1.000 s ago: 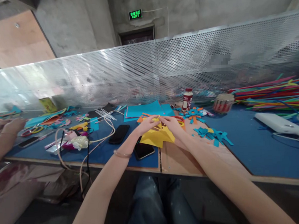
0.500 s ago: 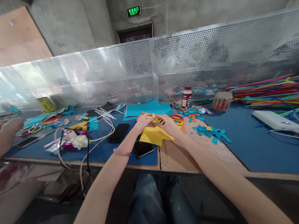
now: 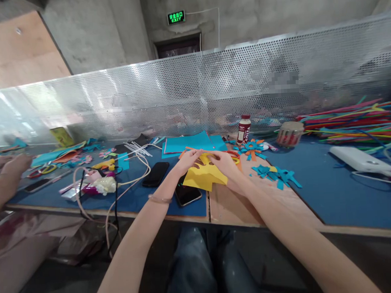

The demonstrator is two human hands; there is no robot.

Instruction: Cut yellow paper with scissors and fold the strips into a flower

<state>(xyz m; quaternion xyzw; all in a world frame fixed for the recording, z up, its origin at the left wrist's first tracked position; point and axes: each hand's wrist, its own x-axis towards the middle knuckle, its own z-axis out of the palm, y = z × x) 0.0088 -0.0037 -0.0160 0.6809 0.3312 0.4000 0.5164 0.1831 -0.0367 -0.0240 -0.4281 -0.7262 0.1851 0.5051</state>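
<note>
1. While pinching the yellow paper (image 3: pixel 204 180) between left hand (image 3: pixel 189 161) and right hand (image 3: pixel 225 163), hold both sets of fingertips near each other along its far edge; cannot tell each finger's exact grip, being too small and partly hidden.
2. Better, probably, to grip lightly and equally from both sides, so as not to crumple or tear the thin sheet.
3. Leave the near part loose and flat, spread toward the table's front edge, and avoid dragging it over the phone (image 3: pixel 189 196), partly covered by its left side in this view.
4. Mind the scissors handles (image 3: pixel 237 161) just beyond the right wrist; best to give them room when turning the sheet.
5. Stay short of the blue sheets (image 3: pixel 187 142) behind the fingers, and of the blue-and-orange cutouts (image 3: pixel 253 148) and red-capped bottle (image 3: pixel 243 128) to the right.
6. Farther left, note a black phone (image 3: pixel 155 174), then a co-worker's hands (image 3: pixel 17 166), well apart.
</note>
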